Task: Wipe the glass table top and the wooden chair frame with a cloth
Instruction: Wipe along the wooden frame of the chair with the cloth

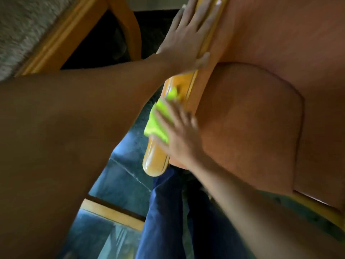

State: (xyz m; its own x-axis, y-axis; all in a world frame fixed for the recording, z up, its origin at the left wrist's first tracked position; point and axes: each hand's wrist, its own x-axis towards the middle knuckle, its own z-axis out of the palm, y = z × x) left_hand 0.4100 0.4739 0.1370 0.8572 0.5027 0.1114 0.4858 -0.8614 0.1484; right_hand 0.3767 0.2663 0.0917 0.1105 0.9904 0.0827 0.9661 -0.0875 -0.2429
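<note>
On the chair step: right hand (179,135) presses cloth (158,118) on arm rail (156,161), mid-frame; left hand (186,40) flat, fingers spread, bracing above. Next: wipe toward rounded end.

neon yellow-green cloth (158,118) under the fingers (168,113), glossy honey-orange wood frame (155,161), plain salmon-tan cushion (252,118) beside them, dark blue jeans (164,212) below

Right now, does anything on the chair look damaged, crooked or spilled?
Nothing stands out. The wooden armrest looks whole and glossy, the seat cushion shows no stains, the right hand presses the green cloth on the armrest, and the left hand steadies it higher up.
</note>
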